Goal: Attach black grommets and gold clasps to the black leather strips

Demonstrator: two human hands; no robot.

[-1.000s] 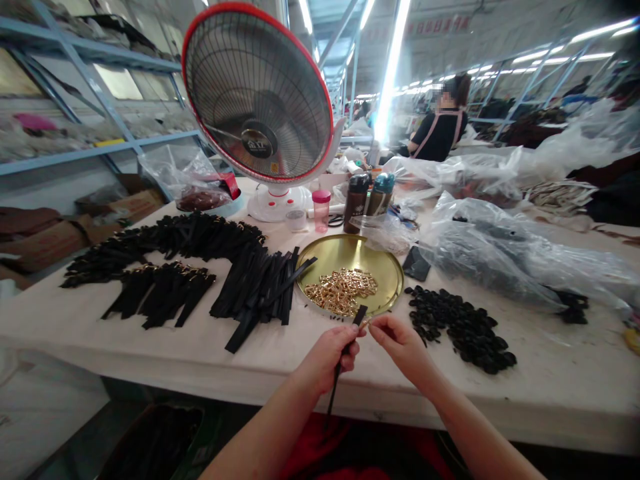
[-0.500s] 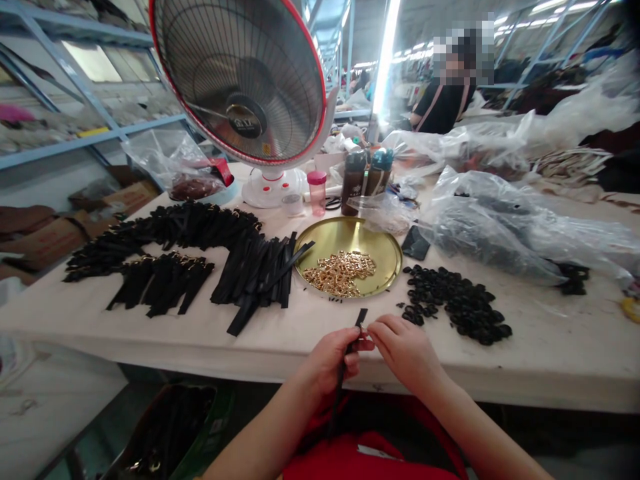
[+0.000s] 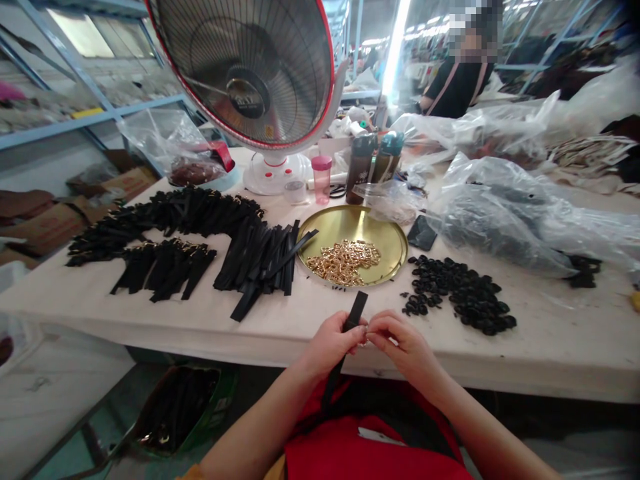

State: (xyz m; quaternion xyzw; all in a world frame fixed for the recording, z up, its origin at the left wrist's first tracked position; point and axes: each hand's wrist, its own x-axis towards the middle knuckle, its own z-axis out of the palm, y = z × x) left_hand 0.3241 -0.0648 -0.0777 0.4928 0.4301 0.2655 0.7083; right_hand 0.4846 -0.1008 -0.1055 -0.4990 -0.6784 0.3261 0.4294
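Close to the table's front edge, my left hand (image 3: 333,341) is closed around a black strap (image 3: 355,311), whose short end sticks up past the thumb while the rest hangs towards my lap. My right hand (image 3: 404,341) meets it fingertip to fingertip, thumb and forefinger pinched at the strap's edge. A small shiny bit shows between the two hands, too small to make out. Just beyond lies a round gold tray (image 3: 393,233) holding a heap of small gold metal buckles (image 3: 345,261). Loose black straps (image 3: 260,263) are piled left of the tray, and small black rounded pieces (image 3: 463,293) to its right.
Bundles of black straps with gold fittings (image 3: 170,270) cover the table's left. A large fan-shaped heater (image 3: 275,173), a pink-lidded cup (image 3: 321,180) and dark bottles (image 3: 359,170) stand behind. Plastic bags (image 3: 505,213) fill the right. A green bin (image 3: 227,393) sits below. A person (image 3: 457,87) is farther back.
The strap's upper end has turned and shows more of its flat face above my left hand. My right fingers stay pinched beside it. The whole view has shifted slightly.
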